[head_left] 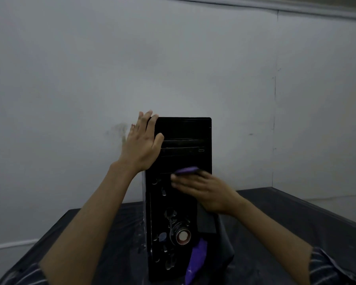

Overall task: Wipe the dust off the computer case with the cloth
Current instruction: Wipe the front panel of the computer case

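Now, the scene in lines.

Computer case: the black computer case stands upright on the dark surface, near its far edge and by the wall; its long axis runs up and down, front panel facing the person.

Left hand: the left hand is spread flat against the case's upper left edge, fingers straight, seemingly steadying it.

Right hand: the right hand presses the purple cloth against the front panel about halfway up, fingers curled round it.

Key relation: the cloth lies directly between the right hand and the panel; unwiped panel likely lies both above and below, so strokes along the long axis suit, and the right hand is the nearer.

Hard to make out: the right hand is blurred; dim light hides any dust; a second purple patch low on the case may be trailing cloth.
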